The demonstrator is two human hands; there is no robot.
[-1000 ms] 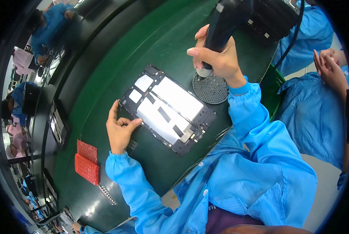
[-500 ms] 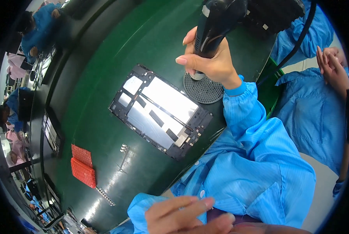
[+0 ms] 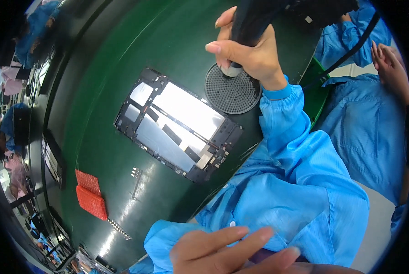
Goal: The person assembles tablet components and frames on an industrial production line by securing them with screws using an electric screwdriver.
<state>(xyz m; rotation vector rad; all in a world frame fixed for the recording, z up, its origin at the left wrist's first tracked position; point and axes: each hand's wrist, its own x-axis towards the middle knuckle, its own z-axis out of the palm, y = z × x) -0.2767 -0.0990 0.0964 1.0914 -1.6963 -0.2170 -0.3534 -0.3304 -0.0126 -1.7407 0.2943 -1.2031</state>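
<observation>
My right hand (image 3: 261, 57) is wrapped round the dark handle of a black handheld tool (image 3: 252, 23), shaped like a hair dryer; its upper part runs out of the picture. The tool's pale lower end hangs over a grey perforated disc (image 3: 233, 93) on the table. Left of the disc lies an opened tablet-like device (image 3: 175, 130), a black frame with silver panels inside, which neither hand touches. At the lower edge my left hand (image 3: 223, 251) is in front of my blue smock, with its fingers apart and nothing in them.
On the green table (image 3: 117, 150) lie a red bubble-wrap packet (image 3: 91, 201), a strip of small dots (image 3: 119, 229) and a thin part (image 3: 136, 182). A green bin (image 3: 321, 105) and black cable (image 3: 350, 50) are at right. A person in blue (image 3: 355, 123) is close on the right.
The view has shifted, so the device, disc and packet appear farther left and higher. My right hand still grips the tool; the fingers of my left hand have moved slightly.
</observation>
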